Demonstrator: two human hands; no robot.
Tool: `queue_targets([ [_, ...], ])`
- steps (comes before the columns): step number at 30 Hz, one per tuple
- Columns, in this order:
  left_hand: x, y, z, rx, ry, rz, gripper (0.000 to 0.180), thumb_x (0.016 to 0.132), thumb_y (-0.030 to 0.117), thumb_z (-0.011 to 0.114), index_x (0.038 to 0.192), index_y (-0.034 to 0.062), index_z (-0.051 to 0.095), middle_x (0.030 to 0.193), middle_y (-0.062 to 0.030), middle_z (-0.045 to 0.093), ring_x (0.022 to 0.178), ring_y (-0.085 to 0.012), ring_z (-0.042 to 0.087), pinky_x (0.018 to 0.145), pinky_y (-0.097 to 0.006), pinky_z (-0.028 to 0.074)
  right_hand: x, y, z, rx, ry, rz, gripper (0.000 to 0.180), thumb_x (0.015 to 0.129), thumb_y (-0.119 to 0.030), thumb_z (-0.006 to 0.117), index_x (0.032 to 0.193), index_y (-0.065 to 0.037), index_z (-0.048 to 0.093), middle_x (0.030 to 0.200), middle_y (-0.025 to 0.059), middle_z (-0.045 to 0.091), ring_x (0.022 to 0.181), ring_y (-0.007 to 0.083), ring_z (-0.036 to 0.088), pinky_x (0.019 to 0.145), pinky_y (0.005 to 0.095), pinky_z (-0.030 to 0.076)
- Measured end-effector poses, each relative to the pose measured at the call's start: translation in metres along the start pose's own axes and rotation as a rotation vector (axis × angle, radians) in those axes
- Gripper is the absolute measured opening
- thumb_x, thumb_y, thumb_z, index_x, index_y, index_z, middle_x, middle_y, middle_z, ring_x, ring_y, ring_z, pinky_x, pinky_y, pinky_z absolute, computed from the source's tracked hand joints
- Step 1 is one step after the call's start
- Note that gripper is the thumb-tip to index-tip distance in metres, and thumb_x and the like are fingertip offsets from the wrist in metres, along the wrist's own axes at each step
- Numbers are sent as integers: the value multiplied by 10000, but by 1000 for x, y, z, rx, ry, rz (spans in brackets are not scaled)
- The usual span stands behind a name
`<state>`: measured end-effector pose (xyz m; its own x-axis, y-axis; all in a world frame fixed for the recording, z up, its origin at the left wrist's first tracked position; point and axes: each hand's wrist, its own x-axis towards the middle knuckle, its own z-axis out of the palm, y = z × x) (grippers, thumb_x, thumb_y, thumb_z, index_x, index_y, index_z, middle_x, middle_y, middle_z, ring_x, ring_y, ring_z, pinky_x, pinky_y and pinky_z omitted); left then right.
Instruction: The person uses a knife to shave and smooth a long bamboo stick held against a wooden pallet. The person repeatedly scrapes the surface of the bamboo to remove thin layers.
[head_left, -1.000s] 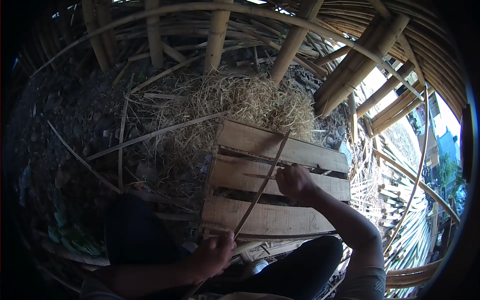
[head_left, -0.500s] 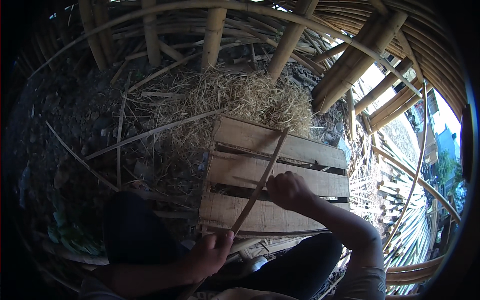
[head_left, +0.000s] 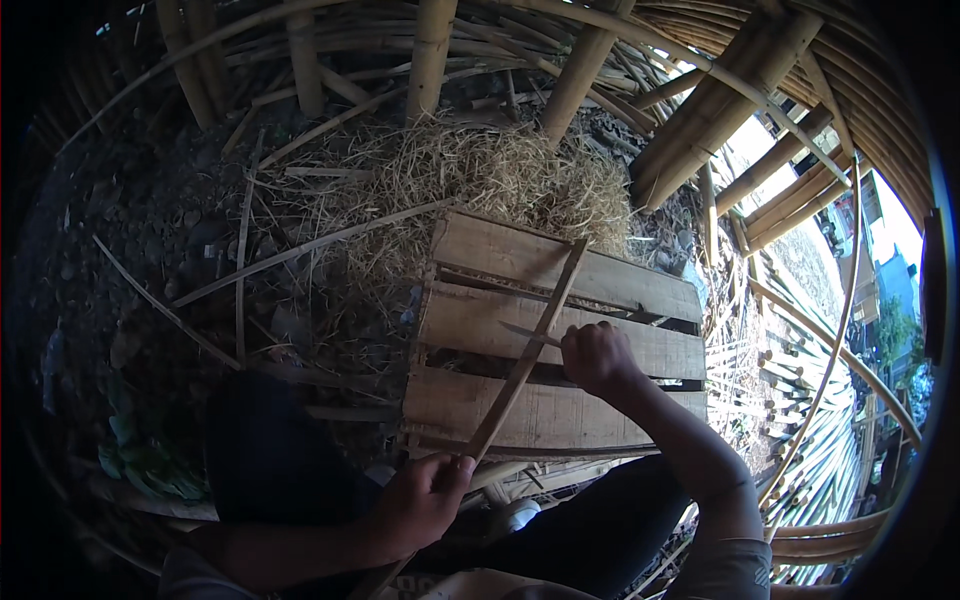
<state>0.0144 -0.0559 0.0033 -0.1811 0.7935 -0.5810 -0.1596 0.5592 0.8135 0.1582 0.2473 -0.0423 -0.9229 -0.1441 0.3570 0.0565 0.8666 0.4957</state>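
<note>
A long flat bamboo strip (head_left: 518,372) slants across a slatted wooden crate (head_left: 500,408), its far end over the back slat. Near the crate's front edge my left hand (head_left: 425,500) is closed round the strip, thumb on top; the strip's tail runs back under my forearm toward my lap. My right hand (head_left: 598,357) is closed in a fist on a knife (head_left: 530,333), just right of the strip. The knife's thin blade points left and crosses the strip around its middle. The handle is hidden inside my fist.
A heap of fine shavings (head_left: 500,185) lies behind the crate. Loose strips (head_left: 310,255) are scattered on the dark ground at left. Thick bamboo posts (head_left: 430,60) stand at the back, and a stack of cut bamboo poles (head_left: 810,430) lies at right.
My right hand has shifted right and slightly away from me, and the knife blade now shows across the strip. My left hand keeps its hold. The view has tilted slightly.
</note>
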Motion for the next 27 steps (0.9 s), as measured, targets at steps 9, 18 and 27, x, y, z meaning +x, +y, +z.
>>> queue_targets([
  [9, 1, 2, -5, -75, -32, 1, 352, 1054, 321, 515, 913, 6, 587, 623, -6, 543, 506, -74, 525, 459, -277, 432, 14, -49, -18, 234, 136, 73, 214, 851, -22, 608, 656, -79, 542, 593, 29, 377, 464, 173, 413, 354, 346, 333],
  [18, 3, -4, -6, -72, -21, 35, 326, 1053, 298, 516, 944, 2, 599, 642, -22, 557, 535, -69, 518, 494, -269, 431, 37, -68, -61, 660, -171, 286, 239, 785, 46, 599, 610, -59, 477, 458, 55, 369, 331, 238, 451, 319, 378, 381],
  [27, -2, 7, -7, -117, -86, 0, 291, 1071, 292, 467, 1025, 20, 561, 664, 19, 506, 513, -31, 456, 466, -205, 427, 48, -83, -88, 778, -301, 379, 189, 830, -27, 636, 668, -43, 540, 531, 52, 429, 348, 202, 456, 305, 397, 362],
])
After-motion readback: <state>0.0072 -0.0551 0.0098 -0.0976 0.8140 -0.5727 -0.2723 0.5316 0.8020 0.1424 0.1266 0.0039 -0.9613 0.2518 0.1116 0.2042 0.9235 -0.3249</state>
